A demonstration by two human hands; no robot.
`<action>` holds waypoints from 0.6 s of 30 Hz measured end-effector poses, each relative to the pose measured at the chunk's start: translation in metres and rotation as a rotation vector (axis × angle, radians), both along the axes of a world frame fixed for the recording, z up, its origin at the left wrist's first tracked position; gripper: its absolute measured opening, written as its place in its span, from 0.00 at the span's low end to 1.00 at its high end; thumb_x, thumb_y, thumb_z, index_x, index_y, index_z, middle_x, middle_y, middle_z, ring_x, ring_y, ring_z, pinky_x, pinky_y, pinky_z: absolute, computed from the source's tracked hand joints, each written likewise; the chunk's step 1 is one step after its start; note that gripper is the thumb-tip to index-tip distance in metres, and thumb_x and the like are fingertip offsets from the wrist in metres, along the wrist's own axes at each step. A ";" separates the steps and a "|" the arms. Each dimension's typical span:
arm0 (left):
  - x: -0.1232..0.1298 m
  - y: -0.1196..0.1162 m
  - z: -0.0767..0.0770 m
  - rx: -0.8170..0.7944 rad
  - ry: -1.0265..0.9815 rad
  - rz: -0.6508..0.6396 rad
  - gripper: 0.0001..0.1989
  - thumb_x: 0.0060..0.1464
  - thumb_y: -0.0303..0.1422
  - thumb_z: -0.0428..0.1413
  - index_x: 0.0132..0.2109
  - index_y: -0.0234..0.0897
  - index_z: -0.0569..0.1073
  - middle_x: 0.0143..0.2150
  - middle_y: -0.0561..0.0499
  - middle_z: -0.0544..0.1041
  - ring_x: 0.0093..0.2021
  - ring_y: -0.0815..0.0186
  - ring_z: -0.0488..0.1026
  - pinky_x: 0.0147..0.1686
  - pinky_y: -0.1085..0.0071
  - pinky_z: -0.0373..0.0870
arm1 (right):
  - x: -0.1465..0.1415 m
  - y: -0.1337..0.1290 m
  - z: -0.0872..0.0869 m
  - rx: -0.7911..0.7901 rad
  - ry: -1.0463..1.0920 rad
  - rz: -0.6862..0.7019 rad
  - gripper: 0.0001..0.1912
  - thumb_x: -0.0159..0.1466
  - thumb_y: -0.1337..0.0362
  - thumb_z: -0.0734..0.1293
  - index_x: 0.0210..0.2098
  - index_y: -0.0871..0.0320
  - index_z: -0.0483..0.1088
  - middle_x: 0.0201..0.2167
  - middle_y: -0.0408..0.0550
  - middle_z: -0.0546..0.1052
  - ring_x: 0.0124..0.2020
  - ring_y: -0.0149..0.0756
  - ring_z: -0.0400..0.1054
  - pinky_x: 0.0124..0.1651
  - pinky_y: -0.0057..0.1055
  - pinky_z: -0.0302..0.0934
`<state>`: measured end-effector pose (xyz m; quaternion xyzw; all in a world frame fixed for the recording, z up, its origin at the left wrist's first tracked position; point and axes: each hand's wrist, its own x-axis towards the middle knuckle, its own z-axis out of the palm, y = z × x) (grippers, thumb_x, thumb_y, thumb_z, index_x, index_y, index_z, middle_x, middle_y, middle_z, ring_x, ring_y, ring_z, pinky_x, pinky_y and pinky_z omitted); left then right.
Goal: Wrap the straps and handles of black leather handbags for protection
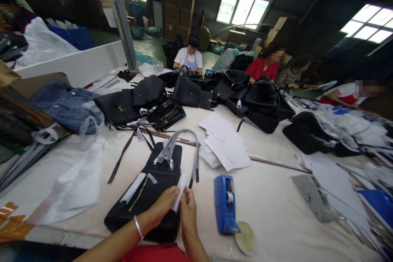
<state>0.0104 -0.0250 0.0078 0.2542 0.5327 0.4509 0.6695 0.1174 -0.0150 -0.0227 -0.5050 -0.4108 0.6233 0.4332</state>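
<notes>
- We have the black backpack lying on the pale table right in front of us; taking it as the dial's centre, twelve points away from us.
- Our left hand pinches a white strip over the bag's edge, at about two o'clock.
- Our right hand is curled just beside that strip, fingers bent in; we cannot tell whether it grasps the strip or the nearby strap end.
- A strap in greyish wrapping arches up from the bag's top towards one o'clock, its dark tips near our right hand.
- At two o'clock we see loose white sheets, overlapping.
- At three o'clock stands a blue tape dispenser; at four, touching its end, lies a yellowish disc.
- Farther out at three is a grey dispenser.
- More black bags crowd twelve to two o'clock; a denim piece lies at ten.
</notes>
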 end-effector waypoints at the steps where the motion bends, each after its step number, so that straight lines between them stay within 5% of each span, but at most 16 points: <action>1: 0.000 0.000 -0.001 0.011 0.022 0.006 0.21 0.54 0.49 0.55 0.40 0.33 0.74 0.35 0.48 0.76 0.37 0.64 0.71 0.38 0.70 0.66 | -0.002 0.000 0.000 0.012 -0.034 -0.003 0.17 0.62 0.55 0.62 0.46 0.57 0.68 0.44 0.51 0.77 0.45 0.41 0.71 0.47 0.34 0.65; 6: 0.003 0.001 -0.008 -0.006 0.025 0.069 0.20 0.54 0.48 0.55 0.41 0.33 0.73 0.36 0.47 0.77 0.40 0.61 0.72 0.42 0.67 0.66 | -0.016 -0.007 -0.001 0.145 -0.397 -0.032 0.16 0.65 0.54 0.57 0.47 0.56 0.64 0.42 0.53 0.76 0.41 0.43 0.72 0.44 0.38 0.64; 10: 0.001 0.002 -0.012 -0.093 -0.155 0.124 0.17 0.50 0.43 0.60 0.40 0.32 0.74 0.35 0.47 0.77 0.37 0.63 0.73 0.41 0.68 0.66 | -0.016 -0.008 0.000 0.296 -0.636 0.011 0.16 0.65 0.56 0.57 0.45 0.57 0.66 0.41 0.55 0.75 0.43 0.47 0.70 0.47 0.43 0.61; 15: -0.003 0.001 -0.018 -0.107 -0.308 0.198 0.15 0.48 0.40 0.63 0.34 0.30 0.73 0.29 0.48 0.76 0.28 0.67 0.72 0.31 0.72 0.66 | 0.008 -0.001 0.004 0.121 -0.181 0.267 0.20 0.62 0.58 0.61 0.52 0.54 0.66 0.47 0.50 0.74 0.48 0.42 0.68 0.50 0.38 0.62; 18: -0.004 -0.002 -0.022 -0.078 -0.342 0.194 0.15 0.51 0.41 0.61 0.35 0.31 0.73 0.30 0.47 0.76 0.28 0.68 0.71 0.30 0.73 0.66 | 0.016 -0.002 0.003 -0.011 0.097 0.268 0.26 0.58 0.57 0.66 0.55 0.55 0.65 0.50 0.49 0.73 0.52 0.42 0.66 0.53 0.36 0.61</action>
